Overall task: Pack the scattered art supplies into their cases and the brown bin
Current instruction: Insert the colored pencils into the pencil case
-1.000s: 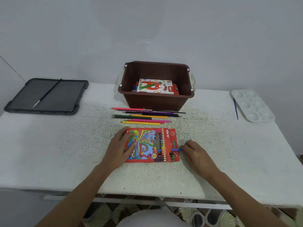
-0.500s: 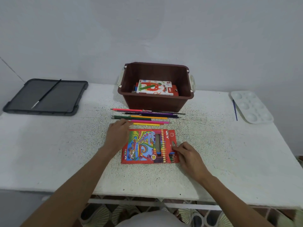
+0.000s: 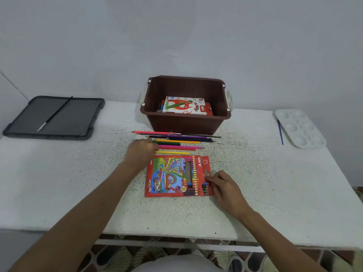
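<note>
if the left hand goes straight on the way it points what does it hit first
The loose coloured pencils: the fingers of the left hand are right at their left ends. Past them, likely the brown bin, though depth is unclear.

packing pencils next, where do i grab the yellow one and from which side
Pinch the yellow pencil on its right half, from above: it lies flat and crosswise, its left end is by the left hand, and the case sits close in front.

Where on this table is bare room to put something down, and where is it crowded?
Bare: between grey tray and left hand; between right hand and white palette. Crowded: the strip of loose pencils between brown bin and pencil case.
</note>
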### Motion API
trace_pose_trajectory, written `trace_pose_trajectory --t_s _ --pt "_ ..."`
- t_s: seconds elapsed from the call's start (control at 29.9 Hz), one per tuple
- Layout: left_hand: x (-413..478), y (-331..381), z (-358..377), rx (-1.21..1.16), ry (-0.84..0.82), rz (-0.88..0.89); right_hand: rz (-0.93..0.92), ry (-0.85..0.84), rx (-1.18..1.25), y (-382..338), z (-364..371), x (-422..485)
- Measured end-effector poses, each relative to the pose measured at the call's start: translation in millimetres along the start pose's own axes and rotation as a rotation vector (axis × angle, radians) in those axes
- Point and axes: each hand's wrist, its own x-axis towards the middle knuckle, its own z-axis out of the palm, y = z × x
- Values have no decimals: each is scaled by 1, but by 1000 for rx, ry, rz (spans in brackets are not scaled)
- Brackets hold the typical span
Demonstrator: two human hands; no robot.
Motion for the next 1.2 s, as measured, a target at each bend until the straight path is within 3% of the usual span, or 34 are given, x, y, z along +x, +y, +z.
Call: trace_pose_trajectory --t_s 0.13,0.27,0.33,0.53,0.77,0.94,1.1,1.2 --pt "7 -4 -3 66 -77 42 8 -20 -2 0 -1 1" --pt "0 5 -3 24 99 154 27 3 23 -1 -1 1" --pt "-4 15 -2 -174 155 131 42 42 46 -4 -1 2" --pt "-18 53 -10 -886 93 -134 34 154 89 -22 0 17" --pt "-31 84 -21 -1359 -43 -318 -35 154 150 -45 -2 35" --pt "-36 91 -19 -1467 -54 -334 -46 167 140 -46 2 39" --pt "-37 90 -20 -1448 -126 -302 -56 136 104 -39 3 36" --pt "-38 80 -23 -1419 -81 -316 -34 127 55 -27 0 32"
